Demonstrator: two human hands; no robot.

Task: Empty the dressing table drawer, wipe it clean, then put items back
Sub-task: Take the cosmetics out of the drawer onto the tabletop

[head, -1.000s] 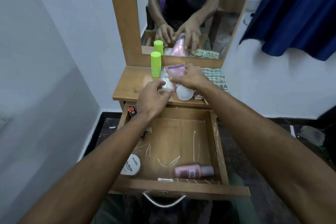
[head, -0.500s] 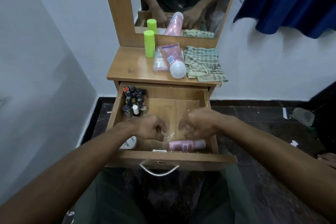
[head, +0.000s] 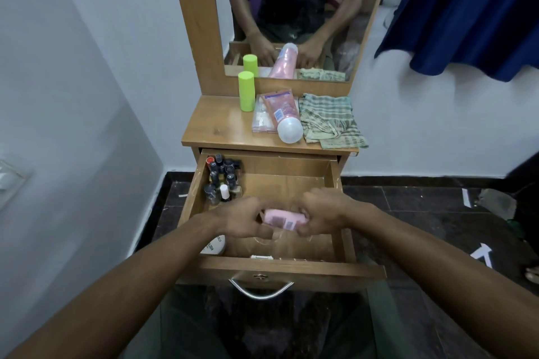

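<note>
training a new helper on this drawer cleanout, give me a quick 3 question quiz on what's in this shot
1. True or false: the checked cloth lies inside the drawer.
2. Which thing do both hands hold? A) the green tube B) the pink bottle C) the white jar
3. Fill in: the cluster of nail polish bottles stands in the drawer's back ____ corner.

Key:
1. False; it lies on the tabletop, right of the pink tube.
2. B; the left hand and the right hand grip its two ends.
3. Left.
</note>
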